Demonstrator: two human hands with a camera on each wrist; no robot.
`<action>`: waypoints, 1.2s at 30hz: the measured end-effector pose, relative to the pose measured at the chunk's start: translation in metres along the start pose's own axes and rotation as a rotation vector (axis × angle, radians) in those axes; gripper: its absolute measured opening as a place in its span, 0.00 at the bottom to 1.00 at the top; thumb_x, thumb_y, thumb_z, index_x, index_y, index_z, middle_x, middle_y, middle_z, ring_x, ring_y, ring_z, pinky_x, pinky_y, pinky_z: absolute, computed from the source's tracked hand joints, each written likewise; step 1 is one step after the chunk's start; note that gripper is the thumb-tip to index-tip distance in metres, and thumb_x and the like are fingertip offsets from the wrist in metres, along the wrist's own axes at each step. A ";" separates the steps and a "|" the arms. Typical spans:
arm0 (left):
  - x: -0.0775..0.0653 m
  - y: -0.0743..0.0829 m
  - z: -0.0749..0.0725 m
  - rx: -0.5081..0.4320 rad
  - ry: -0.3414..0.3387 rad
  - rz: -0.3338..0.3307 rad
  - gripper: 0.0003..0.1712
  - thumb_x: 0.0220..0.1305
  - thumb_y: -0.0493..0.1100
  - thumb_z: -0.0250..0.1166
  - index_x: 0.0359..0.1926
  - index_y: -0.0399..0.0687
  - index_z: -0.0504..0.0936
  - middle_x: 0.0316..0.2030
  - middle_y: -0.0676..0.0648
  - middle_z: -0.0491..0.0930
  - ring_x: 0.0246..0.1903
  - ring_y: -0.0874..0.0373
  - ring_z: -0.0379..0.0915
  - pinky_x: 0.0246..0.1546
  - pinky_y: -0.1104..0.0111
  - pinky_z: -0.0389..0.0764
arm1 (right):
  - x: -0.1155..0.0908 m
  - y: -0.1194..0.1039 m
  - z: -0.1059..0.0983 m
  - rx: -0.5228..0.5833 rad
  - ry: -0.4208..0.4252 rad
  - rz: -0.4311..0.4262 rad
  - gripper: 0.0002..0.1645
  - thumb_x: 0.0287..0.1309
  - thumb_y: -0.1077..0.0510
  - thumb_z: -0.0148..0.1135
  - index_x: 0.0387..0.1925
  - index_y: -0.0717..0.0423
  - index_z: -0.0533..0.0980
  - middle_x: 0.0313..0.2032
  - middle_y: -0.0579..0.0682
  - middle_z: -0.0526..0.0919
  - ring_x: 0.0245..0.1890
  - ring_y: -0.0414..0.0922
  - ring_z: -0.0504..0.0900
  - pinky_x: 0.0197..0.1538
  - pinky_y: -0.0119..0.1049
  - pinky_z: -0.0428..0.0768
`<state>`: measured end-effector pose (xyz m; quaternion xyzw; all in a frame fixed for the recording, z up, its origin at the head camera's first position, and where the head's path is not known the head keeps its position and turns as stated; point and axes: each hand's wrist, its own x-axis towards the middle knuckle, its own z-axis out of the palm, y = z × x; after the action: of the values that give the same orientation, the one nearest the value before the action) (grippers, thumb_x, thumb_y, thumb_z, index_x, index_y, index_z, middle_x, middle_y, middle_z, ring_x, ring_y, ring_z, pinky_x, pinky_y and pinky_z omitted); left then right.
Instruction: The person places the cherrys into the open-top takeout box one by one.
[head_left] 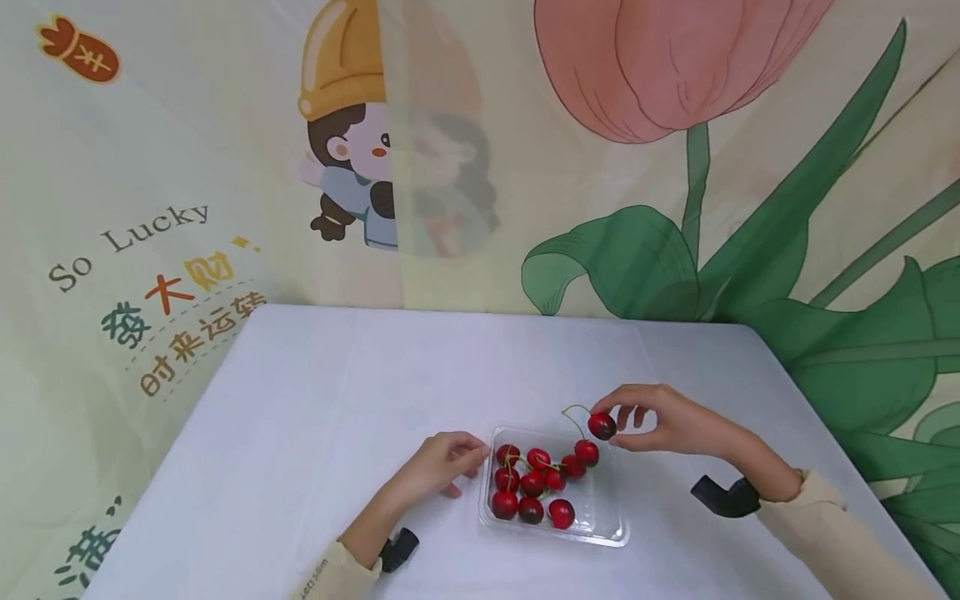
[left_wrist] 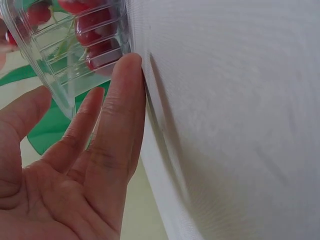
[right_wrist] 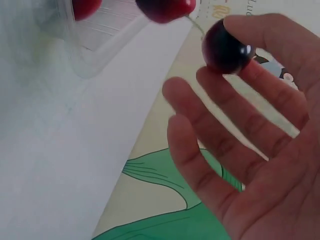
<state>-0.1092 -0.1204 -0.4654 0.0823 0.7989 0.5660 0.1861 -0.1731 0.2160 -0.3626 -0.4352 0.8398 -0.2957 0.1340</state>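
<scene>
My right hand [head_left: 663, 419] pinches a dark red cherry [head_left: 602, 426] between thumb and fingertips, above the far right part of a clear plastic box [head_left: 611, 533]. A thin green stem loops from the pinched cherry toward a second cherry [head_left: 587, 453], just below it. Seen from the right wrist, the pinched cherry [right_wrist: 225, 47] looks almost black, and the other fingers are spread. My left hand [head_left: 435, 468] is at the box's left side, its fingers loosely bent and fingertips against or very near the wall. Several red cherries [head_left: 532, 483] lie in the box, mostly toward its left.
A white-covered table [head_left: 360, 375] lies under the box. Behind it hangs a printed cloth [head_left: 465, 275] with a tulip and a cartoon figure. Black bands [head_left: 726, 497] are at both wrists, beside beige sleeves [head_left: 840, 542].
</scene>
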 end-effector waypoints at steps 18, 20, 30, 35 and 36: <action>-0.007 0.003 0.004 0.007 0.005 -0.012 0.22 0.70 0.52 0.60 0.51 0.37 0.80 0.37 0.45 0.83 0.36 0.55 0.80 0.26 0.65 0.85 | -0.011 -0.007 0.038 0.059 -0.262 0.030 0.21 0.53 0.61 0.72 0.50 0.53 0.79 0.46 0.44 0.83 0.41 0.36 0.78 0.40 0.33 0.84; -0.009 0.003 0.004 0.012 0.007 -0.016 0.22 0.70 0.52 0.60 0.51 0.37 0.80 0.37 0.46 0.83 0.36 0.55 0.80 0.26 0.65 0.85 | -0.010 -0.009 0.042 -0.008 -0.269 0.067 0.21 0.53 0.60 0.73 0.49 0.51 0.80 0.46 0.43 0.82 0.42 0.37 0.78 0.42 0.33 0.84; -0.012 0.003 0.006 0.022 0.010 -0.019 0.22 0.70 0.52 0.60 0.51 0.38 0.80 0.37 0.47 0.83 0.36 0.55 0.80 0.26 0.65 0.85 | -0.009 -0.016 0.061 -0.295 -0.235 -0.014 0.22 0.49 0.60 0.76 0.47 0.47 0.82 0.46 0.43 0.83 0.47 0.41 0.81 0.48 0.34 0.84; -0.013 0.004 0.005 0.020 0.016 -0.022 0.21 0.70 0.52 0.60 0.50 0.38 0.80 0.36 0.46 0.83 0.36 0.55 0.80 0.26 0.65 0.85 | -0.009 -0.015 0.066 -0.391 -0.195 -0.054 0.21 0.47 0.59 0.77 0.45 0.45 0.83 0.48 0.46 0.82 0.44 0.42 0.81 0.44 0.32 0.84; -0.013 0.004 0.005 0.020 0.016 -0.024 0.21 0.70 0.52 0.60 0.51 0.38 0.80 0.36 0.46 0.83 0.36 0.55 0.80 0.26 0.65 0.85 | -0.009 -0.015 0.066 -0.404 -0.186 -0.062 0.20 0.47 0.59 0.77 0.45 0.45 0.83 0.48 0.47 0.81 0.43 0.41 0.80 0.43 0.31 0.84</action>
<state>-0.0958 -0.1195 -0.4606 0.0703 0.8068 0.5565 0.1857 -0.1262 0.1913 -0.4061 -0.5043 0.8522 -0.0841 0.1115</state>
